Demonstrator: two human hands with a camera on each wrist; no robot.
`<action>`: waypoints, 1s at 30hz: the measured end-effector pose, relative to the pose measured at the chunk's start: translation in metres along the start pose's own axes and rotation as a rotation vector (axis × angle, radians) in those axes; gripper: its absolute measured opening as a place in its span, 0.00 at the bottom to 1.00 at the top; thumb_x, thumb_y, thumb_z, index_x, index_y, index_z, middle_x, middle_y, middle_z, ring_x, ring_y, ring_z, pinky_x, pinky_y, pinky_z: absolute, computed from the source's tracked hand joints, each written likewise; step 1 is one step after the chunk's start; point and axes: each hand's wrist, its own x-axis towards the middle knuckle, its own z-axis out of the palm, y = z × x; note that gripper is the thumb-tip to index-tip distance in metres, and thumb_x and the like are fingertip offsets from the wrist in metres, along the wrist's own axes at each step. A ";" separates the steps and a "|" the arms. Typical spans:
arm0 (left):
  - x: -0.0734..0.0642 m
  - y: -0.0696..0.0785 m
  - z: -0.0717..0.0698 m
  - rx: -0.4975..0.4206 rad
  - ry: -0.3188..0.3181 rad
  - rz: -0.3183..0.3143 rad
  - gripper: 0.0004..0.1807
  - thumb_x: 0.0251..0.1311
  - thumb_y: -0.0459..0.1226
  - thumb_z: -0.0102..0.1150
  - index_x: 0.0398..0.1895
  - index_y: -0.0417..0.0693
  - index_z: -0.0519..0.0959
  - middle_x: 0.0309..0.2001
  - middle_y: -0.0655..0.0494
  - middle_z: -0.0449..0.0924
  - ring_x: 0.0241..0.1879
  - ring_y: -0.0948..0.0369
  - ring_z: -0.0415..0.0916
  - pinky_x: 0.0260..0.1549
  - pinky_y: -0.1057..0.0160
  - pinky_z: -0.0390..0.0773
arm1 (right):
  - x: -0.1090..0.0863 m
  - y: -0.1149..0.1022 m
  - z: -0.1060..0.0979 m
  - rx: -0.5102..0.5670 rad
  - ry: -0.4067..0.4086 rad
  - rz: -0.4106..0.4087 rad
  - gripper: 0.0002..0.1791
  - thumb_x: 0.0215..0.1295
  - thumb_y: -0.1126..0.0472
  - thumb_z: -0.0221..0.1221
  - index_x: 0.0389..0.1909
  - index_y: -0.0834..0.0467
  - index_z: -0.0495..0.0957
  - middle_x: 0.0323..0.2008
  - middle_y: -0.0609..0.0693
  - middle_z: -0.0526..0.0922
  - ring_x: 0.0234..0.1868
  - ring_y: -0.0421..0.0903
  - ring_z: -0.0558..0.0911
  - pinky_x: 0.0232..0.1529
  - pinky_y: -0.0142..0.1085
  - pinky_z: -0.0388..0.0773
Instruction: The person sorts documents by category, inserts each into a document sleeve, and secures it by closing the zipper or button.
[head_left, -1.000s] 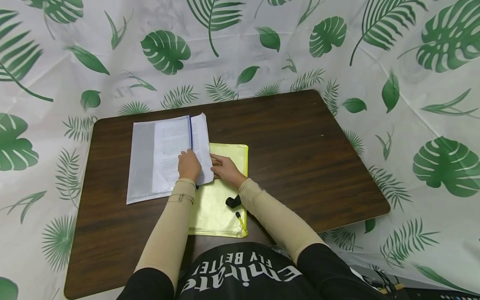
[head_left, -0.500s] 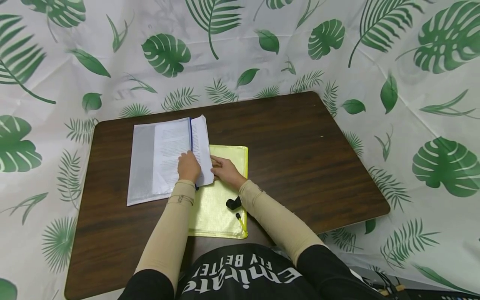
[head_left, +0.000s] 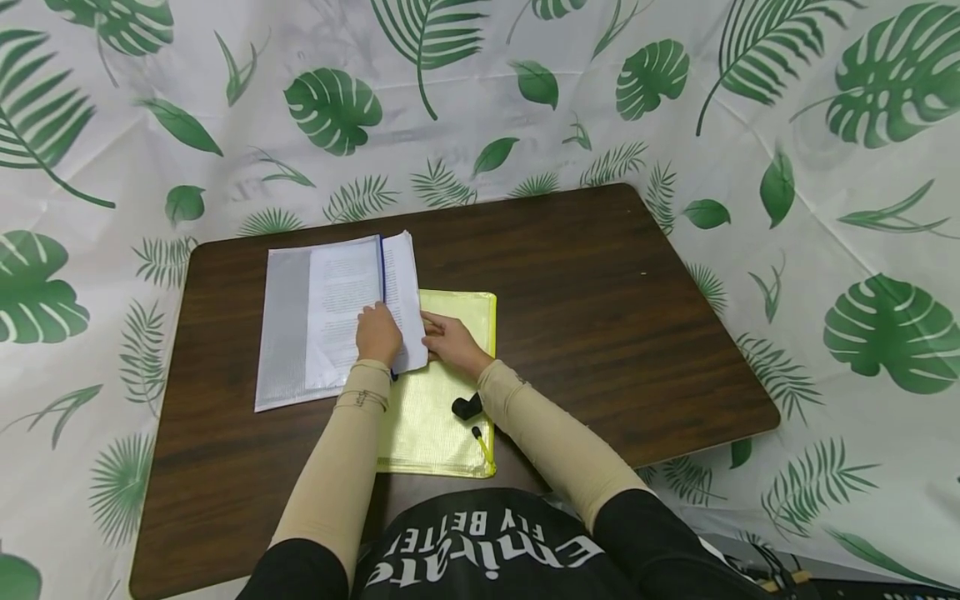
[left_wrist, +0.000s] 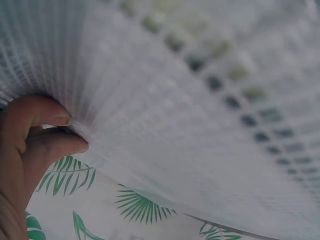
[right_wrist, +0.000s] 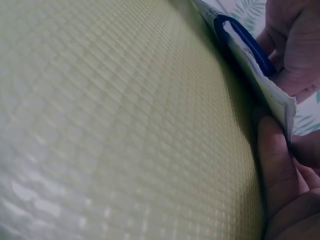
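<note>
A clear mesh zip pouch (head_left: 285, 325) with a blue zipper edge (head_left: 383, 271) lies at the left of the table. Printed papers (head_left: 405, 292) stick out past that edge on the right. With thumb and finger, my left hand (head_left: 378, 333) pinches the pouch's edge near the blue zipper; the pinch shows in the left wrist view at the mesh (left_wrist: 150, 130). My right hand (head_left: 453, 342) grips the right edge of the paper stack, thumb and fingers on either side of the sheets (right_wrist: 270, 97) in the right wrist view. A yellow mesh pouch (head_left: 427, 425) lies beneath the papers and right hand.
On the yellow pouch, a small black object (head_left: 467, 406) lies near the right wrist, with a yellow zipper pull (head_left: 482, 442) below it. The dark wooden table (head_left: 600, 333) extends to the right. A leaf-print sheet (head_left: 450, 75) hangs behind the table.
</note>
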 end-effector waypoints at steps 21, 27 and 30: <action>-0.001 0.001 -0.002 -0.016 -0.024 -0.007 0.27 0.73 0.30 0.39 0.71 0.21 0.59 0.64 0.21 0.65 0.64 0.32 0.67 0.63 0.41 0.71 | 0.003 0.000 0.006 -0.002 -0.003 -0.007 0.35 0.73 0.72 0.55 0.78 0.55 0.60 0.63 0.61 0.79 0.49 0.52 0.86 0.38 0.35 0.85; -0.002 0.001 -0.001 -0.017 -0.005 -0.001 0.27 0.71 0.29 0.40 0.70 0.21 0.60 0.62 0.20 0.67 0.61 0.32 0.70 0.60 0.40 0.73 | -0.001 -0.002 0.007 -0.002 -0.005 -0.009 0.35 0.72 0.73 0.54 0.78 0.55 0.59 0.64 0.62 0.78 0.51 0.54 0.86 0.39 0.35 0.85; -0.003 0.001 -0.001 -0.018 0.004 0.001 0.27 0.71 0.29 0.40 0.70 0.21 0.61 0.61 0.21 0.68 0.61 0.32 0.71 0.59 0.41 0.73 | -0.003 -0.002 0.008 -0.006 -0.012 -0.014 0.35 0.72 0.73 0.53 0.78 0.56 0.59 0.65 0.62 0.77 0.52 0.54 0.85 0.39 0.35 0.85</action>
